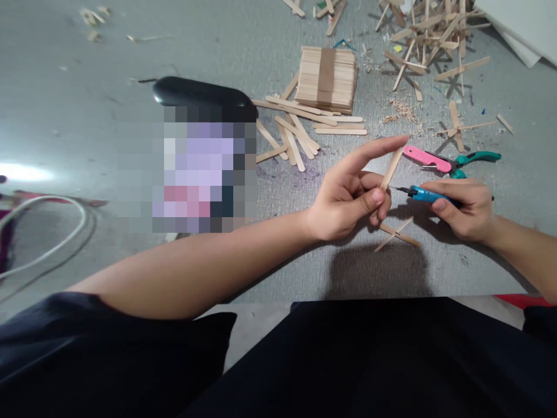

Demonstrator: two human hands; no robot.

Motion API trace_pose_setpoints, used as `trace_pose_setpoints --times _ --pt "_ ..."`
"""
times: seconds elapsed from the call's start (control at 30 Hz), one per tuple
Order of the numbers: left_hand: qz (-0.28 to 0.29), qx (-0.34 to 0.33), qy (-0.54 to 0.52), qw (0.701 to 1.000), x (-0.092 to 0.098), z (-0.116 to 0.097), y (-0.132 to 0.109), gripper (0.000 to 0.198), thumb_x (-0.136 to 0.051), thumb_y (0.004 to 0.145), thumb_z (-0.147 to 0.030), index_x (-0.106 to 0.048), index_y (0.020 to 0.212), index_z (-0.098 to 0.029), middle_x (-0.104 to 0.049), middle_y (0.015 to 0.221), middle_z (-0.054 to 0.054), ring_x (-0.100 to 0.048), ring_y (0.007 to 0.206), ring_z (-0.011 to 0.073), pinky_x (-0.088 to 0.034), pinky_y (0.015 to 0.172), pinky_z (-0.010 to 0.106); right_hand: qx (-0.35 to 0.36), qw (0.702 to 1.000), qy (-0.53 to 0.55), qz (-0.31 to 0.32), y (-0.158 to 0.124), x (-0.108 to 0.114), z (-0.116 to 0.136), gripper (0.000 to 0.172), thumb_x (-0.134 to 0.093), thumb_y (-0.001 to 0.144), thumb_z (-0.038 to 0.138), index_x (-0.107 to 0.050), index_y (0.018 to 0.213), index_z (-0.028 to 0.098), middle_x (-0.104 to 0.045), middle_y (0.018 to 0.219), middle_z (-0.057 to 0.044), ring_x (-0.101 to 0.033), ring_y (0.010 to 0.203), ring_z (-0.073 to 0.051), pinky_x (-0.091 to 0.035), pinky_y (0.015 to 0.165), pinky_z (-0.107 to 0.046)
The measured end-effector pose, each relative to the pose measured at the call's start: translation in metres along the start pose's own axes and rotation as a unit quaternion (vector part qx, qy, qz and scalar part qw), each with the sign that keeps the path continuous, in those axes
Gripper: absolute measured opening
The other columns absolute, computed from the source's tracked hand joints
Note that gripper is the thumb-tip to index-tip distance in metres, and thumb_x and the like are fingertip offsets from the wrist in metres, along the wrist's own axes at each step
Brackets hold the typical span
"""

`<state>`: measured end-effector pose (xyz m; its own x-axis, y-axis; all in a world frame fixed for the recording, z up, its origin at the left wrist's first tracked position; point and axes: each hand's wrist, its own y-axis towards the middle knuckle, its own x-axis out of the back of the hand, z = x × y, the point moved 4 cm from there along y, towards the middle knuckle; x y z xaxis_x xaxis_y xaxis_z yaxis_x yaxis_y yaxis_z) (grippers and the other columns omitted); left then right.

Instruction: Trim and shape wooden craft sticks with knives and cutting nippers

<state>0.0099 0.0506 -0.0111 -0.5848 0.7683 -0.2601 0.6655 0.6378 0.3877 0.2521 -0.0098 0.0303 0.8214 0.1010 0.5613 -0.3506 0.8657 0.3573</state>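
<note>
Between the thumb and fingers of my left hand is a wooden craft stick, tilted upward, with the index finger stretched out near its top end. My right hand grips a blue craft knife, its thin tip pointing left and close to the stick; whether it touches, I cannot tell. Below my left hand, two crossed sticks lie on the table. A pink-handled tool rests just beyond my right hand, beside green-handled pliers that my right hand partly hides.
A banded bundle of craft sticks stands beyond my left hand, with loose sticks around it. Many crossed sticks pile up at the far right, near wood shavings. A black case and a white cable are leftward.
</note>
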Motion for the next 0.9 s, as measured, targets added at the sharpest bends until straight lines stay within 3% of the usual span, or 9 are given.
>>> trace_pose_setpoints --times 0.2,0.33,0.53,0.9 --pt "0.014 0.047 0.008 0.999 -0.001 -0.003 -0.002 0.072 -0.082 0.114 -0.058 -0.060 0.179 -0.036 -0.073 0.071 -0.004 -0.067 0.050 0.0139 -0.064 0.054 0.030 0.000 0.998 0.037 0.040 0.003 0.000 0.001 0.031 -0.074 0.118 0.055 -0.093 0.129 0.033 -0.080 0.080 0.000 -0.067 0.060 -0.018 -0.053 0.057 -0.035" --pt "0.040 0.040 -0.009 0.998 -0.004 -0.007 -0.003 0.064 -0.082 0.115 -0.050 -0.065 0.175 -0.036 -0.074 0.072 -0.004 -0.073 0.054 0.0152 -0.064 0.054 0.027 0.023 0.998 0.035 0.055 0.004 0.001 0.004 0.032 -0.072 0.120 0.054 -0.093 0.128 0.031 -0.078 0.079 0.000 -0.067 0.062 -0.018 -0.051 0.057 -0.034" --pt "0.042 0.014 -0.003 0.999 -0.012 -0.010 -0.008 0.060 -0.075 0.120 -0.037 -0.062 0.178 -0.032 -0.077 0.076 -0.002 -0.077 0.060 0.0143 -0.064 0.057 0.021 0.064 0.996 0.019 0.051 0.001 0.000 0.007 0.035 -0.072 0.121 0.050 -0.091 0.135 0.024 -0.078 0.084 -0.002 -0.067 0.065 -0.016 -0.052 0.060 -0.031" --pt "0.039 0.007 -0.013 0.999 -0.019 -0.008 -0.012 0.057 -0.071 0.122 -0.038 -0.060 0.177 -0.033 -0.078 0.083 -0.002 -0.076 0.061 0.0128 -0.068 0.060 0.023 0.082 0.996 -0.019 0.035 -0.003 -0.001 0.007 0.038 -0.071 0.120 0.053 -0.089 0.143 0.028 -0.083 0.090 -0.004 -0.073 0.069 -0.019 -0.057 0.063 -0.032"
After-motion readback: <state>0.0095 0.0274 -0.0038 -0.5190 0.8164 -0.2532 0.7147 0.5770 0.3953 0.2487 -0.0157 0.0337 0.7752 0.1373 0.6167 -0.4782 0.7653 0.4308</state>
